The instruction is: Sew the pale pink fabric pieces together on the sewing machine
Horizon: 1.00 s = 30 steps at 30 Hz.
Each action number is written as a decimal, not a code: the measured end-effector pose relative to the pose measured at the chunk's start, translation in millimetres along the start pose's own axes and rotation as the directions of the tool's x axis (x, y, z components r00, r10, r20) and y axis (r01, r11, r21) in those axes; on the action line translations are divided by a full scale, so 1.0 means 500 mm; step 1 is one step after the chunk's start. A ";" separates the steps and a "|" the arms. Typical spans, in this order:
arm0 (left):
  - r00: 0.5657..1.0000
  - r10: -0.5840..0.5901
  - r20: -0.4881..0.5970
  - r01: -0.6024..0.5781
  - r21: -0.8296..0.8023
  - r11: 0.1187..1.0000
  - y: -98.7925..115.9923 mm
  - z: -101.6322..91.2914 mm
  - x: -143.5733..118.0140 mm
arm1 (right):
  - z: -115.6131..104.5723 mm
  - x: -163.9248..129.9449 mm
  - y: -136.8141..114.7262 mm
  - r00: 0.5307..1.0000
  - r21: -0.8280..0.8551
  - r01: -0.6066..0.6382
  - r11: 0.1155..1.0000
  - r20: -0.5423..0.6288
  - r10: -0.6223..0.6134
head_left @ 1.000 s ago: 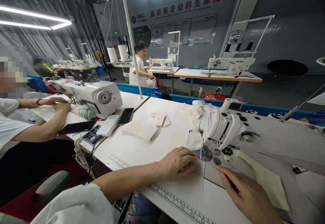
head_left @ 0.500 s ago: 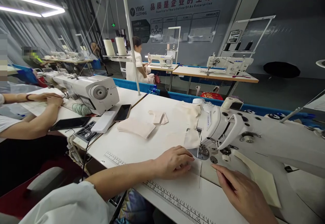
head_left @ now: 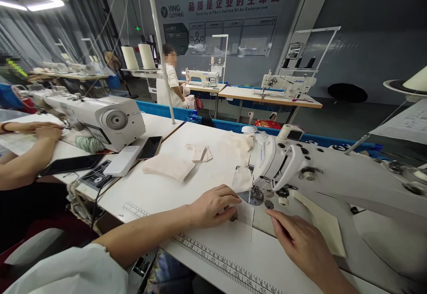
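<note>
Fingertips [head_left: 235, 199] of both hands flat on fabric piece [head_left: 240, 182] beside presser foot [head_left: 256, 193]

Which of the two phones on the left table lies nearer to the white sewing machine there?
The smaller phone beside the white power bank; the other phone lies further left.

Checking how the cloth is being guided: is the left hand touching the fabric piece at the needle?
Touching. The head view shows the left hand lying flat with its fingertips on the fabric piece.
</note>
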<state>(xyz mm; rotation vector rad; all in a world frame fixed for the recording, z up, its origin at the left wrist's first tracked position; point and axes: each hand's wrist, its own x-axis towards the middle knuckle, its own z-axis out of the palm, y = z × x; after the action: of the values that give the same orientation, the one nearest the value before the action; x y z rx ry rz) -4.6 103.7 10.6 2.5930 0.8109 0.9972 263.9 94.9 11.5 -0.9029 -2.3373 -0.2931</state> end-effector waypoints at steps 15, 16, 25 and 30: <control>0.999 0.018 0.039 -0.020 0.038 0.999 -0.010 -0.010 -0.001 | -0.003 0.000 -0.006 0.999 0.022 -0.037 0.999 0.039 0.036; 0.999 0.022 0.039 -0.023 0.040 0.999 -0.011 -0.011 -0.001 | -0.002 -0.001 -0.004 0.998 0.019 -0.041 0.999 0.043 0.040; 0.998 0.028 0.060 -0.030 0.033 0.999 -0.010 -0.009 -0.003 | -0.011 -0.006 0.002 0.995 0.010 -0.072 0.997 0.069 0.071; 0.998 0.002 0.060 -0.006 0.055 0.998 -0.013 -0.014 0.001 | -0.011 -0.002 -0.003 0.995 0.003 -0.060 0.998 0.074 0.060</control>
<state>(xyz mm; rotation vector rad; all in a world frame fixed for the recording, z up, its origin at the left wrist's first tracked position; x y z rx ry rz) -11.8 109.6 13.2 2.6578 0.8297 0.9062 266.3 90.9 15.3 -0.9950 -2.3717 -0.2320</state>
